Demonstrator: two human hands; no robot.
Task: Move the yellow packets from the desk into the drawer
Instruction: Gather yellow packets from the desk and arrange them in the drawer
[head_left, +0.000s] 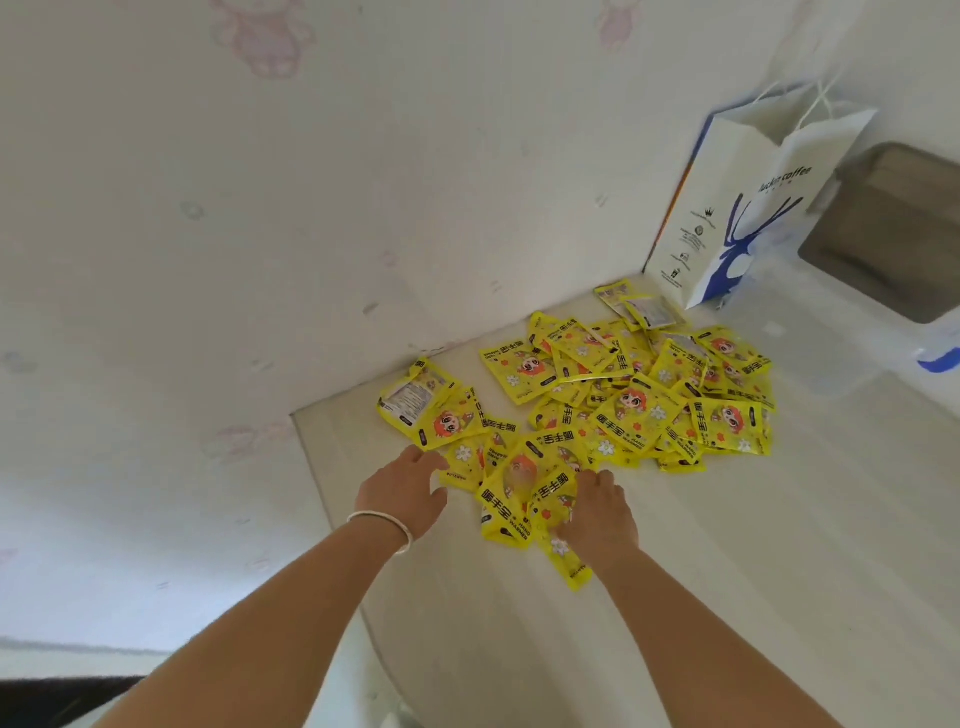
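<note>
Two bare forearms reach in from the bottom edge across the pale, smooth desk (727, 571), whose near edge curves away to the left. The left hand (402, 491), with a thin white bangle (382, 522) around its wrist, lies palm down with fingers loosely spread at the near left edge of the heap, its fingertips touching the closest packets; it grips nothing. The right hand (600, 514) rests on the nearest few packets, fingers curled down against their glossy film; whether it has actually pinched one cannot be told.

The yellow packets (623, 405) are flat, roughly square sachets of shiny, crinkled plastic, printed with a red-haired cartoon figure, small white flowers and black lettering. They lie in a loose, overlapping pile on the desk, spread from the hands back toward the corner where the desk meets the wall. A few are turned over and show a pale panel of fine print. No drawer is in view.

Behind the pile, a white paper bag (748, 208) with a blue deer emblem and thin cord handles stands upright in the corner. To its right sits a translucent plastic box (831, 353). The wall (260, 208) behind is matte and whitish, with faint pink figures.
</note>
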